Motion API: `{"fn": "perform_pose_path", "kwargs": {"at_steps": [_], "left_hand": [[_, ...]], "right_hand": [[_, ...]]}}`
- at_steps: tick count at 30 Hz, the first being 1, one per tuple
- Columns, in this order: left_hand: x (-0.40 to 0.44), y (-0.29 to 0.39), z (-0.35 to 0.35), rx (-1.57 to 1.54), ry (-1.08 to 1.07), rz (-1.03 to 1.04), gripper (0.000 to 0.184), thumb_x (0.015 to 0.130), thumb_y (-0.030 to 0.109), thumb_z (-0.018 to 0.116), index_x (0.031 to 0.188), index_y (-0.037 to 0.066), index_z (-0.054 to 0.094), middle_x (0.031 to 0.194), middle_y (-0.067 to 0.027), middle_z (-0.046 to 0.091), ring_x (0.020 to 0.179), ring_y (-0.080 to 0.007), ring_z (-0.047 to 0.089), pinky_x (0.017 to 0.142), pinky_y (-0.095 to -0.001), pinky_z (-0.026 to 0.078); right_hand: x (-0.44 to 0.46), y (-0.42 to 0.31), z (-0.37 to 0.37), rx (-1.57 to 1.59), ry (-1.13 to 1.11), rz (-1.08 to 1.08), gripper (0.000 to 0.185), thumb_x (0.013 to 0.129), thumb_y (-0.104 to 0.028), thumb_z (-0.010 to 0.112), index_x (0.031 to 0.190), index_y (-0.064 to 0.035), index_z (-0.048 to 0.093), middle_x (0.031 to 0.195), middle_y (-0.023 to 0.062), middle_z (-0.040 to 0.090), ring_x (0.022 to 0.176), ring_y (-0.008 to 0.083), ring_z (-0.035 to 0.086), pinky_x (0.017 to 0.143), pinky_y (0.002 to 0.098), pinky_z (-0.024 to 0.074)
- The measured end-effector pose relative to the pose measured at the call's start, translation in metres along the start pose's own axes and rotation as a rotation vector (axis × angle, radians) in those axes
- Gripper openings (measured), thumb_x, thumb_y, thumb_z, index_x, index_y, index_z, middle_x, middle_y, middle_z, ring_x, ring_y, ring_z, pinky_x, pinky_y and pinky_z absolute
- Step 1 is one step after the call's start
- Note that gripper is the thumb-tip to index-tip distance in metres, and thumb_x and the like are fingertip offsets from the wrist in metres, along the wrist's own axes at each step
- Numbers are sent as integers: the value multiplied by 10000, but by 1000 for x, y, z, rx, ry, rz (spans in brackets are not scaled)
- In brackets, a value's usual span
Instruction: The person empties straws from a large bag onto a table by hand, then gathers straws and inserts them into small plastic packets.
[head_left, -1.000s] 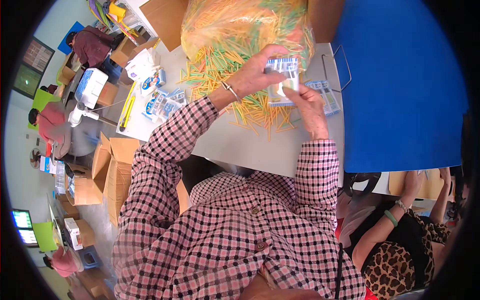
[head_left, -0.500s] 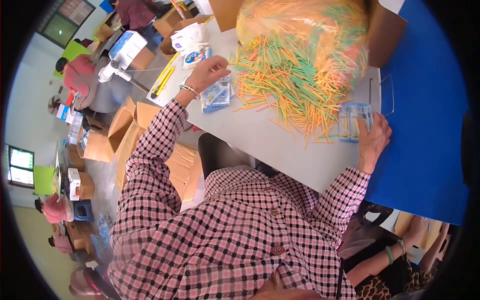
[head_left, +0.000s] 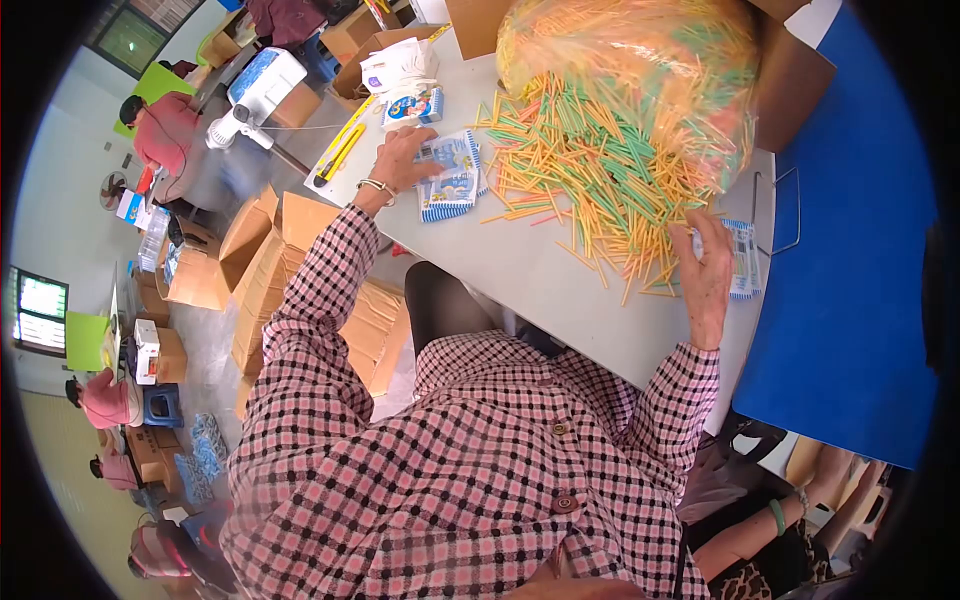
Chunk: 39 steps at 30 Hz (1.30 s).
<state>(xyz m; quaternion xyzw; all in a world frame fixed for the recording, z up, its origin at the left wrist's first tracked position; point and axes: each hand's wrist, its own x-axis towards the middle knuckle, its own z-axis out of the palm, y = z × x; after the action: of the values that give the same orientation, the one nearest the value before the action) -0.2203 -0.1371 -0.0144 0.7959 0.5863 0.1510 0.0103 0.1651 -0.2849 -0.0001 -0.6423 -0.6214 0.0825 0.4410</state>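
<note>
My left hand [head_left: 403, 160] rests at the edge of several blue-and-white printed plastic packets [head_left: 452, 190], its fingers apart over them. At the right lower edge of a heap of thin yellow, green and pink sticks [head_left: 590, 170] is my right hand [head_left: 708, 275], thumb and fingers spread and fingertips close to the sticks. Whether it touches any stick I cannot tell. Just right of that hand, partly covered by it, lies another blue-and-white packet [head_left: 742, 262]. A large clear bag [head_left: 640, 60] full of the same sticks lies behind the heap.
A yellow utility knife [head_left: 340, 155] lies at the white table's [head_left: 540, 285] left side, near a blue-and-white box [head_left: 412, 106] and white packets [head_left: 400, 66]. Cardboard boxes [head_left: 285, 270] stand on the floor. A blue surface [head_left: 850, 250] adjoins on the right, with a co-worker's arm [head_left: 750, 530] below.
My right hand has moved left off the right-hand packet to the edge of the stick heap. My left hand has lowered onto the left packets. The view has shifted slightly.
</note>
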Motion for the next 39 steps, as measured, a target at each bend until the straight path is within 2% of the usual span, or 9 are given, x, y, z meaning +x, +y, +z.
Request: {"fn": "perform_pose_path", "kwargs": {"at_steps": [4, 8, 12, 14, 18, 23, 34, 37, 39], "left_hand": [[10, -13, 5, -67, 27, 78, 259, 708, 163, 678, 941, 69, 615, 960, -107, 608, 907, -253, 547, 806, -323, 431], [12, 27, -15, -285, 322, 277, 87, 743, 60, 622, 824, 30, 609, 788, -85, 626, 721, -240, 599, 658, -322, 460], [12, 103, -46, -280, 176, 500, 86, 751, 61, 621, 828, 27, 605, 792, -91, 618, 731, -258, 592, 659, -333, 454], [9, 135, -48, -296, 28, 759, 84, 761, 66, 620, 835, 29, 606, 781, -99, 609, 715, -270, 587, 659, -338, 454], [1, 170, -43, -471, -2, 775, 94, 764, 81, 628, 838, 27, 608, 792, -93, 617, 723, -274, 591, 661, -336, 459], [9, 169, -29, -783, -363, 442, 133, 781, 117, 644, 857, 11, 617, 803, -79, 643, 721, -185, 617, 667, -271, 469], [24, 205, -27, -657, -177, 709, 108, 819, 105, 604, 863, 6, 608, 772, -90, 630, 686, -186, 608, 636, -273, 468], [30, 208, -26, -630, -181, 749, 106, 827, 105, 594, 864, 6, 602, 771, -93, 621, 685, -201, 604, 629, -284, 467], [32, 208, -26, -627, -203, 768, 106, 834, 107, 585, 866, 6, 596, 775, -97, 613, 691, -215, 599, 627, -294, 464]], "right_hand": [[-1, -6, 12, 54, -26, -57, 280, 788, -132, 639, 1003, 33, 573, 1025, 140, 579, 977, 283, 511, 852, 349, 403], [1, -28, 29, 25, -9, -188, 294, 768, -120, 651, 1005, 34, 569, 1022, 149, 574, 972, 286, 504, 849, 348, 401], [8, -73, 46, 70, 75, -361, 318, 750, -120, 665, 1012, 28, 561, 1001, 153, 577, 962, 291, 505, 829, 359, 405], [7, -79, 50, 35, 85, -411, 325, 747, -125, 669, 1016, 20, 559, 990, 147, 581, 942, 286, 516, 806, 358, 419], [2, -59, 56, 168, -32, -222, 272, 763, -114, 658, 986, 16, 572, 899, 127, 602, 816, 235, 570, 710, 325, 453], [-2, -36, 43, 418, -75, -43, 192, 794, -88, 625, 935, 33, 578, 779, 100, 604, 660, 150, 559, 603, 276, 446], [4, -28, 16, 527, -187, 25, 152, 827, -97, 597, 889, 39, 622, 680, 32, 587, 619, 58, 483, 551, 217, 398], [6, -25, 12, 360, -128, -169, 150, 828, -94, 596, 888, 39, 626, 657, 6, 572, 609, 39, 463, 536, 212, 384], [5, -24, 15, 419, -144, -115, 154, 827, -97, 598, 892, 39, 626, 650, 2, 565, 602, 39, 459, 530, 212, 378]]}}
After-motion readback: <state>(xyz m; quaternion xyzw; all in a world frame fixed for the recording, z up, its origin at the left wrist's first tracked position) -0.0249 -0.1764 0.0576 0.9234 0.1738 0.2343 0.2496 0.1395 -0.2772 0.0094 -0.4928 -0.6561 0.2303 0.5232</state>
